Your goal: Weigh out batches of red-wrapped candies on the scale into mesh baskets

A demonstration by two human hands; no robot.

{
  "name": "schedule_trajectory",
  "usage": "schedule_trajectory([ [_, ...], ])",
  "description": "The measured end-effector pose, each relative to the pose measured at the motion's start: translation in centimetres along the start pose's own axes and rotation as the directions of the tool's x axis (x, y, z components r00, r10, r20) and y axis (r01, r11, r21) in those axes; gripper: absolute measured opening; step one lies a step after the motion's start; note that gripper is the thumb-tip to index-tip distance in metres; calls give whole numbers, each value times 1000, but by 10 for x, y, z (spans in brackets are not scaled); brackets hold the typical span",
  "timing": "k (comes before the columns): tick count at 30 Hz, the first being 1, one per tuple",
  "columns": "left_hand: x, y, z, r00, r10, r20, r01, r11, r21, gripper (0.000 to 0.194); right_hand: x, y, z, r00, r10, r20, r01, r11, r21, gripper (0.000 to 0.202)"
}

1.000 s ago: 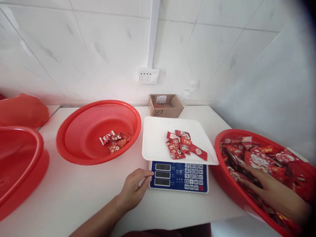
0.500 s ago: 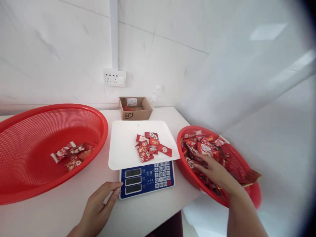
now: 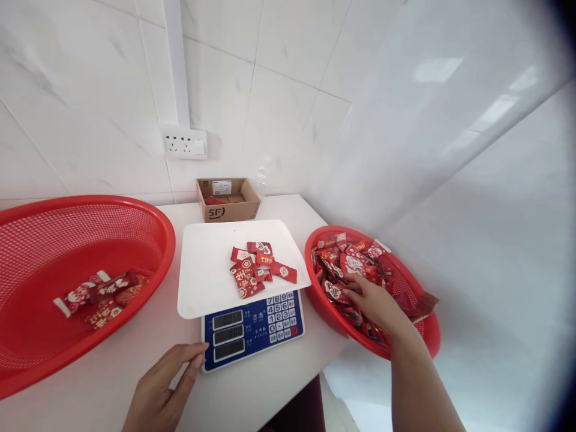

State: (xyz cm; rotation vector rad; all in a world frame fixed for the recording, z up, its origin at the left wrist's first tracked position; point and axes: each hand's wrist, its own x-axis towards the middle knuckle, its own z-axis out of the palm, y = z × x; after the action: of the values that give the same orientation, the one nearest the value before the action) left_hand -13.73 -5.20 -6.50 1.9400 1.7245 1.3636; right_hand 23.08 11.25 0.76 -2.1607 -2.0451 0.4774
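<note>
My right hand (image 3: pixel 371 300) is in the right red basket (image 3: pixel 432 336), fingers closed at the edge of a dark red snack packet (image 3: pixel 333 291) with white lettering. Other wrapped packets are heaped around it. Beside the left edge of the blue digital scale (image 3: pixel 252 333) rests my left hand (image 3: pixel 166 381). Its index finger is stretched out and its thumb apart, fingertips at the scale's edge, holding nothing. On the white weighing tray (image 3: pixel 202 264) lies a small pile of red packets (image 3: pixel 247 277).
A large red basket (image 3: pixel 164 240) on the left holds a few packets (image 3: pixel 108 294). Behind the tray stands an open cardboard box (image 3: pixel 234 211), with a clear plastic bottle (image 3: pixel 261 175) next to it. The wall behind carries a socket (image 3: pixel 185 144). A pale wall borders the right.
My view has turned slightly to the right. The right hand's fingers have closed in on a packet in the right basket. The left hand stays beside the scale, and the tray's pile looks the same.
</note>
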Motion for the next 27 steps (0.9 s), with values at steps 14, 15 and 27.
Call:
schedule_trajectory([
  [14, -2, -2, 4, 1000, -20, -4, 20, 999, -43, 17, 4, 13, 2, 959, 4, -284, 73, 963, 261, 26],
  [15, -1, -2, 4, 1000, -16, -7, 15, 999, -47, 16, 3, 11, 1, 947, 16, -321, 78, 958, 277, 26],
  [27, -1, 0, 6, 998, -57, 25, 59, 994, -93, 16, -5, -104, 21, 891, -146, -430, 404, 688, 603, 32],
])
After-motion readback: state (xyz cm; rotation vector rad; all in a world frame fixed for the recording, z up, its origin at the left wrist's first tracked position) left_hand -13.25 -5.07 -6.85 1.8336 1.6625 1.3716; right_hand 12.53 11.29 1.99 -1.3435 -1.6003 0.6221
